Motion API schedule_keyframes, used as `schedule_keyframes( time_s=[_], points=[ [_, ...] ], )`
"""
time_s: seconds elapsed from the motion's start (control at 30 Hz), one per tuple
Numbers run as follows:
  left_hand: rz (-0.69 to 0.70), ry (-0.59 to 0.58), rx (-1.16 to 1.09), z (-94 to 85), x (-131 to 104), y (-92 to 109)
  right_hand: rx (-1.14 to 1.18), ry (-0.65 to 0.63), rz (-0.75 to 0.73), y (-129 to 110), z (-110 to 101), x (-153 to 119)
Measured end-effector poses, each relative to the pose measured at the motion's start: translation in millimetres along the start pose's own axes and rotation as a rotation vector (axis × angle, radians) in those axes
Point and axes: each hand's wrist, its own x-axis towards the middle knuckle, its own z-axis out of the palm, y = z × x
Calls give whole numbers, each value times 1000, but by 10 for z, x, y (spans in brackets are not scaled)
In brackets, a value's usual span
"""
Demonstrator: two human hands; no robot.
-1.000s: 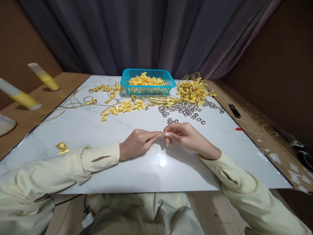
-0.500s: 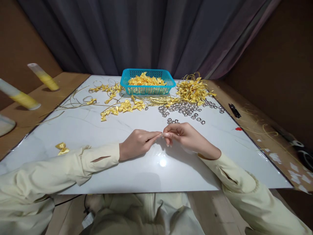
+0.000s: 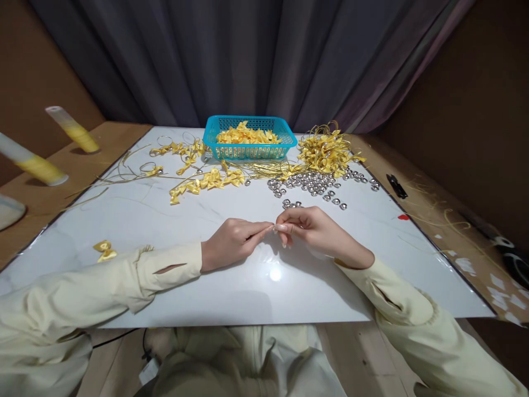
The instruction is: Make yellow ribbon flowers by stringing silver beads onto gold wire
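Note:
Over the middle of the white marbled board (image 3: 231,298), my left hand (image 3: 236,241) and my right hand (image 3: 313,229) meet at their fingertips. Both are closed in a pinch; whatever lies between the tips is too small or hidden to make out. Just beyond my right hand lie several silver beads (image 3: 292,204), with a larger heap of silver beads (image 3: 316,183) behind them. A loose yellow ribbon bow (image 3: 106,251) rests by my left sleeve. Farther back is a row of yellow bows (image 3: 209,184).
A teal basket (image 3: 250,153) of yellow bows stands at the back. Right of it sits a pile of bows on gold cords (image 3: 328,151). Yellow-wound spools (image 3: 76,132) stand at left. A black clip-like tool (image 3: 397,186) and scissors (image 3: 504,242) lie at right.

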Motion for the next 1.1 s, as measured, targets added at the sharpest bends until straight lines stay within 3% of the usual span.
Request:
schedule_keyframes(
  time_s=[1.1],
  points=[
    [-15,-4,-9,1,8,19,-7,2,1,-7,3,-2]
  ],
)
